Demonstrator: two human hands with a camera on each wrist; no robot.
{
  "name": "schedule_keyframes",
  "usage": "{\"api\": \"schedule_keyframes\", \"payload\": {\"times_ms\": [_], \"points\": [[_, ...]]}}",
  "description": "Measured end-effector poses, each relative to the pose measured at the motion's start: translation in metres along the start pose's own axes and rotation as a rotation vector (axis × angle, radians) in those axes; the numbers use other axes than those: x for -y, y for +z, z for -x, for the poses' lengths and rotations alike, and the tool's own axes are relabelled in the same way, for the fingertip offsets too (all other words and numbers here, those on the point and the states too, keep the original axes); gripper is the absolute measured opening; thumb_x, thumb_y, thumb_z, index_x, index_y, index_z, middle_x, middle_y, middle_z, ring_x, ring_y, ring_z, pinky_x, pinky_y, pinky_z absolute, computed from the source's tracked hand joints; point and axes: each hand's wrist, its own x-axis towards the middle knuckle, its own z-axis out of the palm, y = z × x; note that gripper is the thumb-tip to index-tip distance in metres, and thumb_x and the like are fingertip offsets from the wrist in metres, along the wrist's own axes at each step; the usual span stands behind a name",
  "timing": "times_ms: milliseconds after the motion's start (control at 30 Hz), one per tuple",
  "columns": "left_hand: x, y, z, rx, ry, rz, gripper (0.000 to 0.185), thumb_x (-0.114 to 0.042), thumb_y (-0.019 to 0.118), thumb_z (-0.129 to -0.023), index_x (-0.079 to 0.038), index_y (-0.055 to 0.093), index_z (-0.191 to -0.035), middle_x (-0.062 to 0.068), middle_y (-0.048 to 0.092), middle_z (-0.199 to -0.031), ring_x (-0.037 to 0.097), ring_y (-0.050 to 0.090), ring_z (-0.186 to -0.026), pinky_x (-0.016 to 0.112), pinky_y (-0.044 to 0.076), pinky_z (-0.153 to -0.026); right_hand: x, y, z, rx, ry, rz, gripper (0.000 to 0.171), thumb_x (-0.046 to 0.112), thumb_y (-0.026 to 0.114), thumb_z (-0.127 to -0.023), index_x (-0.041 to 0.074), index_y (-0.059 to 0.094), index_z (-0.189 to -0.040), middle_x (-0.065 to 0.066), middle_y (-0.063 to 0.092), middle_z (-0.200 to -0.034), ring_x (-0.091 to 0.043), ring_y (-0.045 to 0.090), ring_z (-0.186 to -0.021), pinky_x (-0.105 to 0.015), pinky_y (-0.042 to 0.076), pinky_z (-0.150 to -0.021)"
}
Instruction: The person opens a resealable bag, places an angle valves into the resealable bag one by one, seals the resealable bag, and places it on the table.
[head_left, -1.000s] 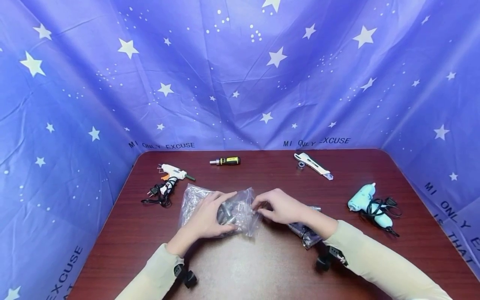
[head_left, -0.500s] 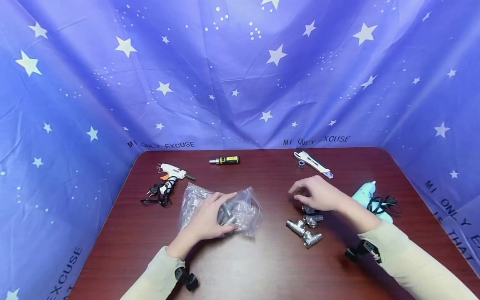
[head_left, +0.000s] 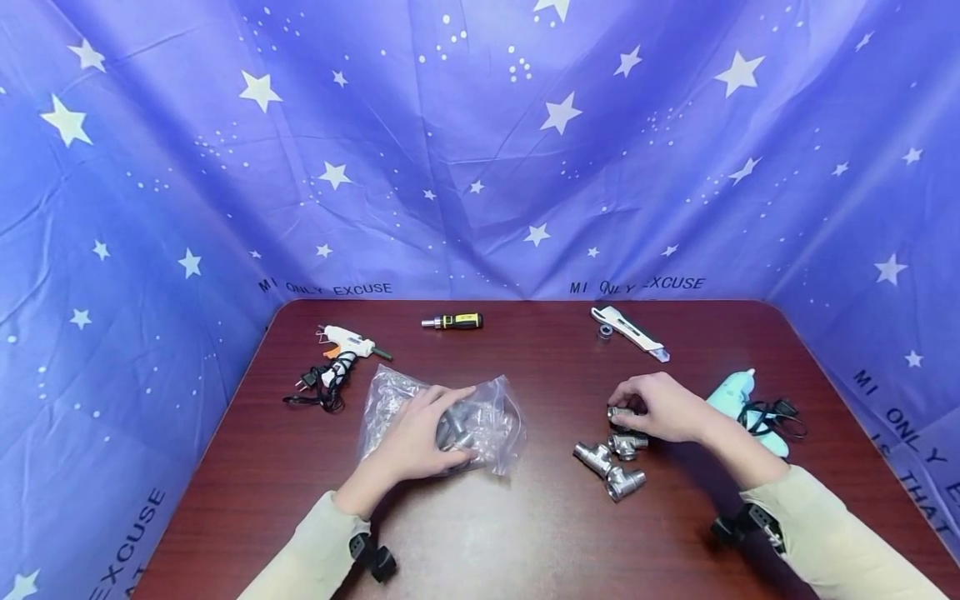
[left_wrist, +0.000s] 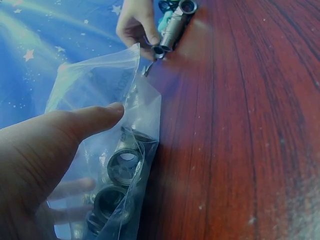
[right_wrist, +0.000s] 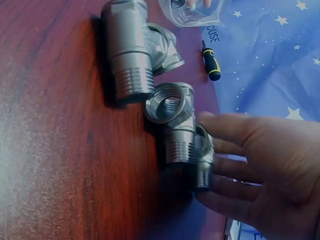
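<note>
Where the right hand (head_left: 658, 408) reaches the right half of the worktop (head_left: 525, 537), its thumb and fingers curl narrowly round a silvery metal fitting (head_left: 622, 414); whether that piece is lifted clear, I cannot tell. Three other fittings (head_left: 624, 482) of similar branched, threaded shape lie in a close group just nearer the person. To the left, near the middle of the worktop, a clear plastic bag (head_left: 495, 417) lies with more metal pieces (left_wrist: 125, 167) inside, their round openings visible through the film. The left hand (head_left: 416, 437) rests on this bag, thumb and fingers spread wide.

Farther out, a white glue gun (head_left: 347, 342) with a bundled black cord (head_left: 328, 392) lies beyond the bag and to its left. A black-and-yellow screwdriver (head_left: 461, 321) lies near the far edge, and a white utility knife (head_left: 630, 333) lies to the right of it, a small ring (head_left: 604, 332) just beside the knife. Near the right forearm, a light-blue glue gun (head_left: 731, 393) is partly hidden. Behind everything hangs a blue-violet cloth (head_left: 480, 150) printed with white stars and black lettering.
</note>
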Motion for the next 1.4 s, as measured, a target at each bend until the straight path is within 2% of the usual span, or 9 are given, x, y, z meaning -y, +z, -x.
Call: {"api": "schedule_keyframes", "payload": {"times_ms": [233,467,667,933,1133,1400], "points": [[0.001,0.002,-0.001,0.0,-0.002,0.009,0.093,-0.047,0.092,-0.075,-0.027,0.053,-0.157,0.002,0.066,-0.135,0.024,0.061,-0.127,0.052,0.051,-0.103,-0.002,-0.003,0.006,-0.034,0.028,0.029,0.022,0.025,0.087,-0.087,0.014,0.08,-0.105,0.011,0.076,-0.092,-0.004,0.067,-0.084,-0.029,0.057,-0.074],[0.004,0.003,-0.001,-0.004,0.005,-0.005,0.093,-0.046,0.093,-0.074,-0.026,0.054,-0.156,0.003,0.067,-0.133,0.022,0.063,-0.122,0.051,0.051,-0.103,-0.003,0.001,0.004,-0.076,0.032,-0.028,0.021,0.024,0.087,-0.088,0.014,0.081,-0.105,0.013,0.076,-0.09,-0.002,0.069,-0.083,-0.027,0.058,-0.073],[0.003,0.002,-0.002,-0.005,0.008,-0.003,0.092,-0.046,0.093,-0.075,-0.026,0.054,-0.156,0.003,0.068,-0.133,0.023,0.063,-0.123,0.054,0.051,-0.106,0.008,0.003,-0.01,-0.119,0.054,-0.086,0.022,0.027,0.087,-0.089,0.015,0.08,-0.108,0.015,0.075,-0.089,0.0,0.069,-0.083,-0.027,0.059,-0.074],[0.001,0.0,-0.002,0.004,0.0,0.0,0.091,-0.047,0.092,-0.076,-0.025,0.054,-0.155,0.003,0.068,-0.132,0.023,0.064,-0.122,0.055,0.051,-0.107,0.037,0.011,-0.034,-0.173,0.004,-0.158,0.023,0.027,0.088,-0.088,0.017,0.081,-0.108,0.013,0.076,-0.089,0.0,0.069,-0.081,-0.028,0.06,-0.073],[0.001,-0.001,-0.004,0.011,0.001,0.0,0.092,-0.049,0.091,-0.077,-0.025,0.053,-0.156,0.004,0.067,-0.134,0.025,0.062,-0.127,0.056,0.051,-0.108,0.069,0.031,-0.056,-0.169,-0.053,-0.236,0.023,0.027,0.088,-0.089,0.017,0.08,-0.108,0.011,0.077,-0.088,0.0,0.069,-0.08,-0.028,0.061,-0.073],[0.002,-0.001,-0.001,0.002,0.009,0.0,0.091,-0.05,0.091,-0.077,-0.025,0.053,-0.157,0.003,0.068,-0.129,0.022,0.064,-0.119,0.053,0.053,-0.103,0.107,0.058,-0.078,-0.17,-0.073,-0.246,0.025,0.03,0.09,-0.085,0.017,0.079,-0.103,0.009,0.076,-0.085,-0.002,0.069,-0.077,-0.024,0.061,-0.072]]}}
